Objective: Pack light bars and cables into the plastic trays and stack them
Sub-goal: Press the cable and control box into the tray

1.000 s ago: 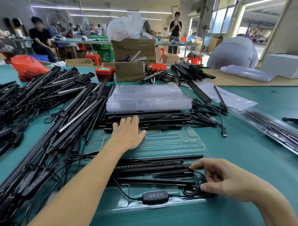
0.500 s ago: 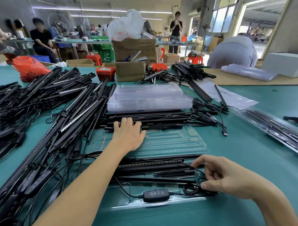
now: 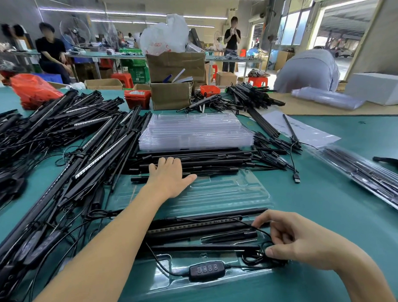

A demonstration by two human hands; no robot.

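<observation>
Pinching the coiled cable with thumb and curled fingers, my right hand has its grip at the open tray's near right corner; my left hand lies flat, fingers on the loose bars beyond that tray. The tray's near half holds several light bars, the controller and the cable; its far half is bare. I judge the coil could spring out of its pocket. Empty trays sit stacked beyond the bars.

Nothing can be read: red print on the white plastic bag above the cardboard box is blurred.
</observation>
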